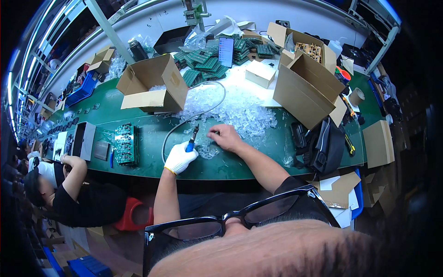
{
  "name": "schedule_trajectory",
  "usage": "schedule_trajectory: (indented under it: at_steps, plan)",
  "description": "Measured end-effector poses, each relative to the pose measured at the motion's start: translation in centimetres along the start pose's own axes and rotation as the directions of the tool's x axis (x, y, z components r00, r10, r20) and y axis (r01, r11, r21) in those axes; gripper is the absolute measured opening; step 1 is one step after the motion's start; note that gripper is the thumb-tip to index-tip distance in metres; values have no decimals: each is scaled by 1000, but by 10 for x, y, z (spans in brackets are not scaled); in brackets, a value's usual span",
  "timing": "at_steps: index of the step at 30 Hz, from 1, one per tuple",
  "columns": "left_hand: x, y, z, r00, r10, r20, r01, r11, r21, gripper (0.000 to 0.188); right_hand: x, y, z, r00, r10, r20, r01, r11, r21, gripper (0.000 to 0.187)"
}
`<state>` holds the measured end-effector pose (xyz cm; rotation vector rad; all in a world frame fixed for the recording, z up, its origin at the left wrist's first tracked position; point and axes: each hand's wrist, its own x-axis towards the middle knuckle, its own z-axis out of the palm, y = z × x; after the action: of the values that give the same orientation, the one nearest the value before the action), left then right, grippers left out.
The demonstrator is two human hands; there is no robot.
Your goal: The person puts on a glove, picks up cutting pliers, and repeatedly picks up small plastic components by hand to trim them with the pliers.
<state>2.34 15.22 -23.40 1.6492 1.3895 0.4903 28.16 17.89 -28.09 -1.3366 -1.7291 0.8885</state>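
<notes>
- The left hand (pixel 179 159), in a white knit glove with a yellow cuff edge, is just left of the middle of the frame, closed around the blue handle of a slim tool (pixel 190 145).
- That tool is tilted, its dark metal tip pointing toward the top of the frame; a grey cable (pixel 224 94) loops above it, around the left edge of the clear heap.
- The right hand (pixel 226 137), bare, is near the centre, its thumb and fingers bent close together; whether anything sits between the fingertips, I cannot tell.
- A small cluster of clear plastic pieces (pixel 208 150) lies on the green worktop (pixel 240 167), between the two hands and slightly below the right one.
- A much larger heap of clear pieces (pixel 244 111) spreads above the right hand, in the centre of the frame.
- Upper centre: stacked green circuit boards (pixel 203 62), a lit phone (pixel 226 51) propped against them, and a small white box (pixel 260 74).
- Open cardboard boxes flank the heap, one on the left (pixel 143 101), one on the right (pixel 304 94).
- Right of centre: a black bag (pixel 326 147) near the worktop's edge.
- Left of centre: an upright block of green boards with components (pixel 126 145).
- Lower left: a co-worker in a black top (pixel 87 203), beside a red stool (pixel 134 214).
</notes>
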Motion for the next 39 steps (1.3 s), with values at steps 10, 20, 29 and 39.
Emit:
schedule_trajectory:
  at_steps: [10, 20, 29, 39]
  plan:
    - [-1, 5, -1, 1000, 21, 12, -22, 998, 67, 39, 3, 14, 1, 984, -127, -128, 56, 892, -449, 38]
    - [0, 18, 1, 999, 27, 26, -30, 992, 122, 44, 2, 22, -9, 966, -160, -202, 54, 892, -449, 32]
    - [-1, 15, 2, 1000, 16, 22, -18, 992, 121, 43, 3, 11, 1, 982, -139, -127, 66, 888, -456, 26]
    - [-1, 15, 1, 999, 29, 20, -32, 985, 169, 42, 7, 17, 3, 952, -287, -104, 226, 893, -390, 36]
